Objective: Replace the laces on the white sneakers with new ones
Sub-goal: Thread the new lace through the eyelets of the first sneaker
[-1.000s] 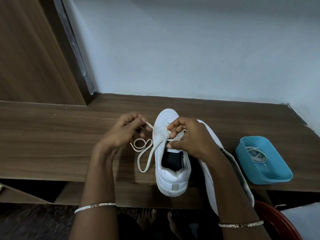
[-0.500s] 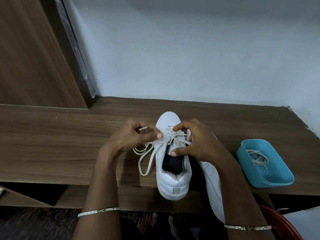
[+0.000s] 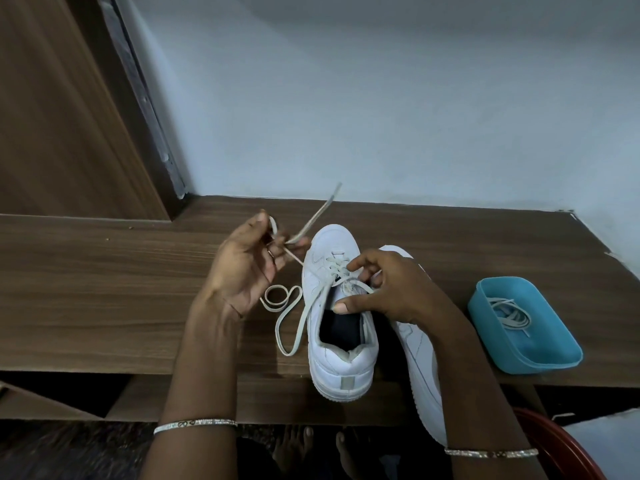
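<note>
step: lacing upper eyelets | sneaker (image 3: 341, 344) upright on bench (image 3: 104, 289), toe away, heel at near edge | left hand (image 3: 247, 268) just left of toe, fingers (image 3: 277, 258) pinched together on lace (image 3: 317, 215) free end | eyelets lie right of lace tip | right hand (image 3: 388, 289) nearer, fingers curled gripping sneaker throat

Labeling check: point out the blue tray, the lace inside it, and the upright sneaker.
blue tray (image 3: 550, 351), head view, bare inner floor.
lace (image 3: 509, 315), head view, middle of the bundle.
upright sneaker (image 3: 332, 241), head view, toe cap.
</note>
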The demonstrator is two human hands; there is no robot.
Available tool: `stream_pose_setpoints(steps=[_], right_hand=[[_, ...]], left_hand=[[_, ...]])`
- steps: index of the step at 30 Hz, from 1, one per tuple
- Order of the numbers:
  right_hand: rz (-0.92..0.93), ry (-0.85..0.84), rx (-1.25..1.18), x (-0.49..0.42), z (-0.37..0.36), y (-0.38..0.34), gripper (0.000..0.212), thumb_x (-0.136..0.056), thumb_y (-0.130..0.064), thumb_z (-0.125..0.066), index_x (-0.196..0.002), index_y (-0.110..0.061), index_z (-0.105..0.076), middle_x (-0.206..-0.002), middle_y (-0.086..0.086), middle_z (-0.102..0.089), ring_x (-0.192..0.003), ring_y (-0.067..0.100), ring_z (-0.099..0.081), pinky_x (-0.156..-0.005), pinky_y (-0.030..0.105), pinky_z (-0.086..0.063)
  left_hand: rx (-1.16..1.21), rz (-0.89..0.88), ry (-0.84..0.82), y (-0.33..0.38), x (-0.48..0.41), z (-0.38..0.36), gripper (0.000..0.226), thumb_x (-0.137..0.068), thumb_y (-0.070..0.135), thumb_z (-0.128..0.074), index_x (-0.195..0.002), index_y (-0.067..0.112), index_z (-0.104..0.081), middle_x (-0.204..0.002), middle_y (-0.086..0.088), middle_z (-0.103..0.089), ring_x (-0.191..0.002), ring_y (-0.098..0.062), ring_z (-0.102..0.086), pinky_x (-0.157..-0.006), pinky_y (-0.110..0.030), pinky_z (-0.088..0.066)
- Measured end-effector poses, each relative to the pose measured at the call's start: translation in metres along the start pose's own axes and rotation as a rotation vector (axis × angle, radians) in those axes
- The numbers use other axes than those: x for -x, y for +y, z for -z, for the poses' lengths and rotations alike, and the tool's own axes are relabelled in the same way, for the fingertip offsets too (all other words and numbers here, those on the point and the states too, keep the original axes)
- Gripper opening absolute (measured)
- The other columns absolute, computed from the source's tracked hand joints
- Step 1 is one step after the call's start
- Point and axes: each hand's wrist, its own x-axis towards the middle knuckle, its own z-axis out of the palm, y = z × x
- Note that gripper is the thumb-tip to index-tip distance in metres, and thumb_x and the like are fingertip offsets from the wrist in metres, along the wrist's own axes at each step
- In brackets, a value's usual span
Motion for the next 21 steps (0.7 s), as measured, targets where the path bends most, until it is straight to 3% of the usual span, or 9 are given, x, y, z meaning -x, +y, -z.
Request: stream_pose_setpoints(steps=[2, 4, 6, 9, 11, 12, 14, 19, 21], right_hand=[[-0.014, 0.008, -0.003, -0.001, 0.0, 0.002, 0.06, -0.053, -0.05, -0.094, -0.104, -0.031, -0.067, -0.091, -0.011, -0.062, -0.083, 0.005, -0.059, -0.073, 0.024, -0.05], [-0.011, 0.019, -0.002, -0.001, 0.001, 0.004, 0.055, -0.052, -0.05, -0.094, -0.097, -0.03, -0.068, -0.088, -0.011, -0.061, -0.079, 0.005, -0.058, -0.068, 0.022, -0.047], [-0.005, 0.018, -0.002, -0.001, 0.001, 0.003, 0.055, -0.053, -0.048, -0.095, -0.097, -0.029, -0.068, -0.091, -0.011, -0.062, -0.081, 0.005, -0.059, -0.067, 0.021, -0.046], [0.026, 0.029, -0.003, -0.001, 0.001, 0.001, 0.061, -0.053, -0.045, -0.096, -0.104, -0.027, -0.067, -0.099, -0.011, -0.061, -0.088, 0.004, -0.059, -0.073, 0.022, -0.05], [0.035, 0.035, 0.0, -0.002, 0.0, 0.0, 0.067, -0.052, -0.045, -0.096, -0.109, -0.028, -0.066, -0.104, -0.011, -0.06, -0.091, 0.003, -0.058, -0.076, 0.022, -0.05], [0.033, 0.032, -0.003, -0.002, -0.001, 0.001, 0.069, -0.051, -0.046, -0.096, -0.111, -0.029, -0.065, -0.106, -0.011, -0.06, -0.093, 0.002, -0.058, -0.077, 0.022, -0.051], [0.023, 0.021, -0.018, -0.003, -0.002, 0.003, 0.074, -0.051, -0.047, -0.096, -0.114, -0.029, -0.063, -0.109, -0.011, -0.061, -0.094, 0.003, -0.059, -0.08, 0.024, -0.051], [-0.023, -0.01, -0.092, -0.001, -0.001, 0.004, 0.079, -0.052, -0.044, -0.096, -0.121, -0.031, -0.059, -0.106, -0.011, -0.061, -0.09, 0.006, -0.062, -0.081, 0.028, -0.055], [-0.028, -0.016, -0.099, -0.001, -0.001, 0.004, 0.082, -0.052, -0.044, -0.096, -0.123, -0.031, -0.058, -0.106, -0.011, -0.061, -0.09, 0.007, -0.063, -0.084, 0.031, -0.056]], left_hand=[[0.118, 0.003, 0.054, 0.002, -0.001, 0.001, 0.024, -0.098, 0.028, -0.047, -0.076, 0.019, -0.042, -0.056, 0.005, -0.036, -0.042, -0.009, -0.044, -0.056, -0.025, -0.047], [-0.059, -0.045, 0.184, 0.006, 0.0, 0.004, 0.031, -0.098, 0.031, -0.054, -0.072, 0.023, -0.039, -0.054, 0.007, -0.028, -0.038, -0.006, -0.025, -0.037, -0.021, -0.023], [-0.454, -0.147, 0.277, 0.008, 0.002, 0.009, 0.035, -0.094, 0.03, -0.065, -0.071, 0.024, -0.04, -0.055, 0.007, -0.03, -0.04, -0.008, -0.024, -0.04, -0.023, -0.017], [-0.984, -0.155, 0.103, 0.009, 0.006, 0.011, 0.024, -0.08, 0.034, -0.081, -0.088, 0.022, -0.062, -0.062, 0.006, -0.053, -0.05, -0.013, -0.044, -0.046, -0.026, -0.038], [-1.156, 0.02, -0.104, 0.005, 0.009, 0.007, 0.029, -0.072, 0.038, -0.085, -0.096, 0.027, -0.074, -0.078, 0.009, -0.073, -0.071, -0.016, -0.068, -0.071, -0.035, -0.056], [-1.212, 0.093, -0.158, 0.002, 0.009, 0.006, 0.028, -0.069, 0.039, -0.086, -0.094, 0.029, -0.078, -0.087, 0.008, -0.076, -0.084, -0.014, -0.071, -0.085, -0.038, -0.056], [-1.253, 0.122, -0.205, -0.004, 0.009, 0.004, 0.018, -0.071, 0.034, -0.085, -0.086, 0.025, -0.08, -0.089, 0.008, -0.077, -0.089, -0.007, -0.07, -0.092, -0.039, -0.052], [-0.996, 0.081, -0.205, -0.003, 0.009, 0.01, 0.012, -0.089, 0.022, -0.071, -0.083, 0.012, -0.074, -0.086, -0.008, -0.073, -0.076, -0.014, -0.063, -0.07, -0.027, -0.047], [-0.922, 0.007, -0.143, -0.003, 0.009, 0.006, 0.016, -0.093, 0.017, -0.065, -0.079, 0.011, -0.068, -0.086, -0.008, -0.067, -0.071, -0.005, -0.059, -0.062, -0.016, -0.044]])
